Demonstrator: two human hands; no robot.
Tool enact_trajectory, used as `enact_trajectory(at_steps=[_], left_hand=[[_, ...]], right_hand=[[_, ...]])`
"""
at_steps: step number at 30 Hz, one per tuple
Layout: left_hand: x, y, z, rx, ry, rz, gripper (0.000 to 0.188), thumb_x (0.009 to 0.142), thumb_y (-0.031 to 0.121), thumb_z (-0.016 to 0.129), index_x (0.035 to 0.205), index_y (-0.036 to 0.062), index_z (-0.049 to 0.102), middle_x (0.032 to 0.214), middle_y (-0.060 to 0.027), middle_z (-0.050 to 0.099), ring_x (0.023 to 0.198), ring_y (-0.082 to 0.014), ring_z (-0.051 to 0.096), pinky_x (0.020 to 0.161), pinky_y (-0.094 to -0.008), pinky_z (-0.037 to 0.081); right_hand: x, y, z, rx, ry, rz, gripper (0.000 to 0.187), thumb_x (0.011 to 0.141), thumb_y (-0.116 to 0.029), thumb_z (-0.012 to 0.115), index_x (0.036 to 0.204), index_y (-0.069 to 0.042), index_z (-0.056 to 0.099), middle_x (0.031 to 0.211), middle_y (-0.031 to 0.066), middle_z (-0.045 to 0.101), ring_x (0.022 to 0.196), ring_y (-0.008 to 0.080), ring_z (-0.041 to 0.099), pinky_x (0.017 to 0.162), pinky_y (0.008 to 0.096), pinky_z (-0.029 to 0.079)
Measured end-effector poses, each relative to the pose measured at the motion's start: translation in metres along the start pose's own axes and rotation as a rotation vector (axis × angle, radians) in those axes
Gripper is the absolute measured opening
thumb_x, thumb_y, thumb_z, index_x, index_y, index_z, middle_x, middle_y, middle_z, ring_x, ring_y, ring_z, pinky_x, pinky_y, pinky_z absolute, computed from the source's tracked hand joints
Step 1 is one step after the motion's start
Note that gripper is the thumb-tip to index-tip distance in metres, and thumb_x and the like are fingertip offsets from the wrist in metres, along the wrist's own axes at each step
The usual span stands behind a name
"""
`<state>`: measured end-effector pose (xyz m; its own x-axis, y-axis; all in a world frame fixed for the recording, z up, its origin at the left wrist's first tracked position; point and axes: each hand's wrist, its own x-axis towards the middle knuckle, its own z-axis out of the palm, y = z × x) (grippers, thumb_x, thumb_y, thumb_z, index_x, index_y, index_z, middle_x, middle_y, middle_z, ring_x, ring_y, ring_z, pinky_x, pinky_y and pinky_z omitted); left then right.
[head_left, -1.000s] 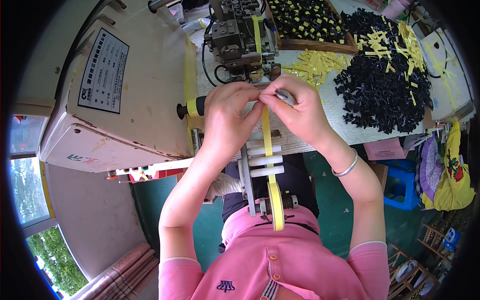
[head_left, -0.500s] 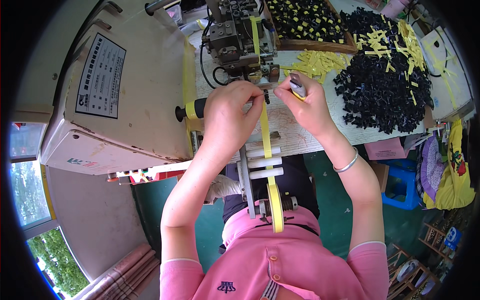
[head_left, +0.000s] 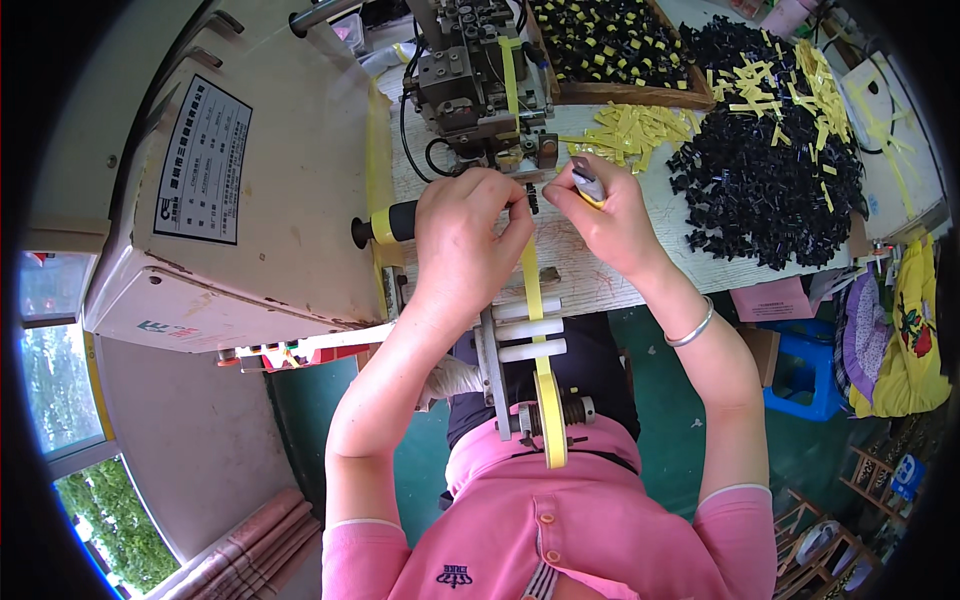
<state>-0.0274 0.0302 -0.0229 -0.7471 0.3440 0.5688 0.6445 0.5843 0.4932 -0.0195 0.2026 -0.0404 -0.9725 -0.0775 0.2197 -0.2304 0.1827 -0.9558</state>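
Now the hands have parted at upper centre of frame: left hand (head_left: 462, 232) pinching the yellow strap (head_left: 531, 290) and a small black buckle (head_left: 531, 197), right hand (head_left: 603, 212) drawn right, fingers closed round a small grey-and-yellow tool (head_left: 589, 186) — threading apparently finished.

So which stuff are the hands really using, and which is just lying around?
In use:
- left hand, pinching a small black part
- right hand, holding a small tool
- yellow strap, running over the white rollers
- machine head

Lying about:
- black clip pile
- cut yellow strips
- wooden tray of clips
- blue stool
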Motion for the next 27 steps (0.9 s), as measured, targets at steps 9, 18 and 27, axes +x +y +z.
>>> enact_trajectory(at_steps=[9, 18, 27], left_hand=[[-0.001, -0.015, -0.010, -0.073, -0.031, 0.201, 0.017, 0.073, 0.005, 0.070, 0.087, 0.0042, 0.061, 0.088, -0.0087, 0.067, 0.080, -0.0279, 0.065, 0.069, -0.0374, 0.049], [0.002, -0.015, -0.013, -0.038, -0.105, 0.223, 0.014, 0.073, 0.006, 0.068, 0.086, 0.0040, 0.062, 0.089, -0.0077, 0.066, 0.080, -0.0274, 0.063, 0.069, -0.0369, 0.047], [0.001, -0.014, -0.011, -0.026, -0.080, 0.233, 0.014, 0.073, 0.006, 0.068, 0.085, 0.0042, 0.062, 0.089, -0.0069, 0.065, 0.079, -0.0266, 0.062, 0.068, -0.0368, 0.046]], right_hand=[[-0.003, -0.001, -0.002, -0.046, -0.007, -0.051, 0.011, 0.082, -0.001, 0.062, 0.074, 0.000, 0.056, 0.069, 0.0016, 0.054, 0.064, 0.0084, 0.047, 0.060, 0.0247, 0.038], [-0.002, -0.014, 0.005, -0.115, -0.029, -0.108, 0.010, 0.083, -0.002, 0.061, 0.076, 0.000, 0.055, 0.069, 0.0014, 0.054, 0.066, 0.0076, 0.047, 0.062, 0.0239, 0.039], [-0.004, -0.004, 0.000, 0.015, -0.014, 0.021, 0.010, 0.083, -0.001, 0.061, 0.076, -0.001, 0.055, 0.070, 0.0002, 0.054, 0.066, 0.0071, 0.047, 0.062, 0.0237, 0.039]])
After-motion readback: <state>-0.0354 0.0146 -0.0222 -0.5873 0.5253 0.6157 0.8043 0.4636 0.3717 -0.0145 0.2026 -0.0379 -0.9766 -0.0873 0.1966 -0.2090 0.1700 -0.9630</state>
